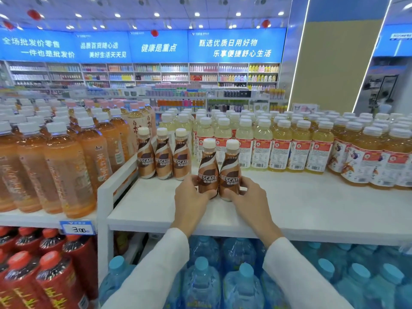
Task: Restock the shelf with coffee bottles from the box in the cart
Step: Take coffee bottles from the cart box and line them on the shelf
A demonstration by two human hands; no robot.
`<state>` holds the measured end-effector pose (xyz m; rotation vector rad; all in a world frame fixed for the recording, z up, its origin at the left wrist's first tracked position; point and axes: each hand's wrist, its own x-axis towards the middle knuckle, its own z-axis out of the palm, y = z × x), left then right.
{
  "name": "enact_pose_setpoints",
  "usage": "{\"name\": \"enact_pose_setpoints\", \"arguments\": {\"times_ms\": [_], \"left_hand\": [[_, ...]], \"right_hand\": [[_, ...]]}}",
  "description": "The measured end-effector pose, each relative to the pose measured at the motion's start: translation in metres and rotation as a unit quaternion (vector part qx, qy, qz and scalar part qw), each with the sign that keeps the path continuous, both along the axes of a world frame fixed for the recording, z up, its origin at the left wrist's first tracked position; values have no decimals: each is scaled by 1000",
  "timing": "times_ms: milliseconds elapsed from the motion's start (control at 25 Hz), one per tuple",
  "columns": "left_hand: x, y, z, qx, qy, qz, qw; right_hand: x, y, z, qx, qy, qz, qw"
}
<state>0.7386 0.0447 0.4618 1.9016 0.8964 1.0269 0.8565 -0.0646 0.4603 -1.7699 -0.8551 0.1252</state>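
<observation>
Two brown Nescafe coffee bottles with cream caps stand side by side on the white shelf [301, 208]. My left hand [189, 197] grips the left coffee bottle [207, 166] low on its body. My right hand [252, 197] grips the right coffee bottle [230, 166] the same way. Both bottles are upright and touch each other. Behind them to the left, three more coffee bottles [163, 159] stand in a row near the shelf's left end. The box and the cart are out of view.
Orange tea bottles [62, 166] fill the shelf to the left behind a white divider [116, 177]. Pale and amber drink bottles [289, 148] line the back and right. Blue water jugs [223, 275] and red bottles [40, 275] sit below.
</observation>
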Motion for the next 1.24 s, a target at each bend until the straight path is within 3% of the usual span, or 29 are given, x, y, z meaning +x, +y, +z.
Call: {"name": "enact_pose_setpoints", "arguments": {"times_ms": [600,1240], "left_hand": [[61,29,8,-44,-19,138,989],[64,35,6,-49,-47,145,987]], "right_hand": [[41,75,2,3,11,31,999],[46,87,-7,8,-4,31,999]]}}
